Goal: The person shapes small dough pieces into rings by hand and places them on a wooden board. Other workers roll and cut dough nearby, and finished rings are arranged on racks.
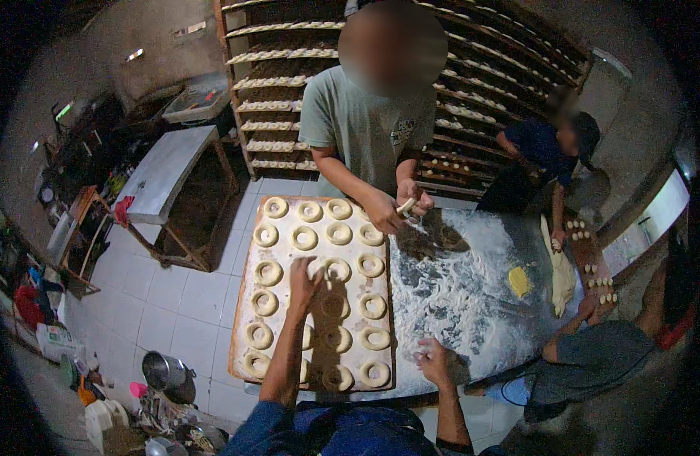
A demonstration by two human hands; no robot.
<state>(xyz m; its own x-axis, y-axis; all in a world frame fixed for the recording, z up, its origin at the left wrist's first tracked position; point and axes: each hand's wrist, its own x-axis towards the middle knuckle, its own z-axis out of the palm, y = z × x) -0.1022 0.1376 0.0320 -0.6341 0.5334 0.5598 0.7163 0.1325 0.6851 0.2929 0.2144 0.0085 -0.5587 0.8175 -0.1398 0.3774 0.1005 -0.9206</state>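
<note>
My left hand (306, 280) is over a dough ring (316, 266) in the middle of a floured wooden board (243, 251), its curved fingers apart at the ring. Rows of pale dough rings (372, 306) lie on the board. My right hand (433, 357) hovers, fingers loosely bent and apart, at the near edge of the flour-dusted table (479, 334), right of the board. Across from me a person in a grey-green shirt (365, 129) holds a dough ring (407, 206) in both hands just beyond the board.
Racks (266, 102) of shaped dough stand behind. At right, two co-workers (540, 144) handle a long dough strip (560, 281) and small pieces, near a yellow lump (520, 282). A metal-topped side table (160, 171) stands left; pots (167, 376) sit at lower left.
</note>
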